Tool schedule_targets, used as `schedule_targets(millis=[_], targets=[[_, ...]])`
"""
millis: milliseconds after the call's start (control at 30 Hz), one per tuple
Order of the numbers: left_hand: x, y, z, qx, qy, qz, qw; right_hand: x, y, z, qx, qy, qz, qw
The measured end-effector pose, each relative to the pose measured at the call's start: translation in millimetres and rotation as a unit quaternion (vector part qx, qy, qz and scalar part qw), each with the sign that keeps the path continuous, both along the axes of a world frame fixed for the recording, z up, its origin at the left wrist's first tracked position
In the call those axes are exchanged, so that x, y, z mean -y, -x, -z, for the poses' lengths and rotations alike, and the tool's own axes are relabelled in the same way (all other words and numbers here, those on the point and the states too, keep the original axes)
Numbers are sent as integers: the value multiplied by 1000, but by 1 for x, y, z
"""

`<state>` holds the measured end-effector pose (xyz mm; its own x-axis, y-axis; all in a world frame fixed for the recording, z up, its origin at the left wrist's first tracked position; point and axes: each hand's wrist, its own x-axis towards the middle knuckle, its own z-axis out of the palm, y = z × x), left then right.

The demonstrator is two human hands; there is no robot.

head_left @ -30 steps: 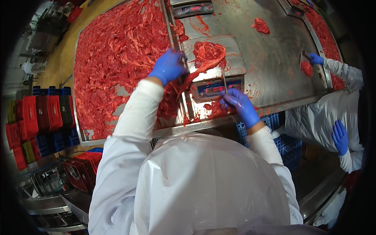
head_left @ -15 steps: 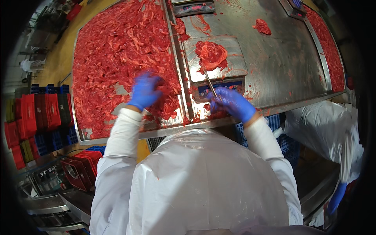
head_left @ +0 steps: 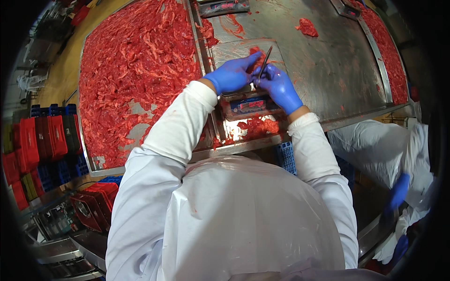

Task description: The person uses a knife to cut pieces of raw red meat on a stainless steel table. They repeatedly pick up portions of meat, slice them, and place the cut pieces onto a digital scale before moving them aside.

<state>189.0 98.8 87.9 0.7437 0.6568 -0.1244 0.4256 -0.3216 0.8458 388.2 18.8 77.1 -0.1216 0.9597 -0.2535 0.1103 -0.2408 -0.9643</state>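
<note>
Both gloved hands on scale platform: left hand cupped over meat portion, right hand gripping thin knife.

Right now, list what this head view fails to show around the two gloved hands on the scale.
- Meat piece on the scale platform: mostly covered by the left hand and right hand; its size is unclear.
- Thin metal tool: its lower end is hidden in the right hand; its kind is unclear.
- Scale display: too small and blurred to make out.
- Co-worker at right: cut off by the dark fisheye rim.
</note>
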Motion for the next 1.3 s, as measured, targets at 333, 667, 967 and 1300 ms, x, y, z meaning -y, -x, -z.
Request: schedule_targets(millis=[333,667,967,1300], targets=[[40,69,31,-410,-233,-49,880,67,44,2,-73,37,-77,994],[119,125,50,-33,26,43,998,110,-15,31,5,103,-68,992],[170,152,63,-202,169,13,965,129,80,57,241,-39,-339,909],[73,107,-53,143,398,14,906,52,-12,-30,-235,42,-161,958]])
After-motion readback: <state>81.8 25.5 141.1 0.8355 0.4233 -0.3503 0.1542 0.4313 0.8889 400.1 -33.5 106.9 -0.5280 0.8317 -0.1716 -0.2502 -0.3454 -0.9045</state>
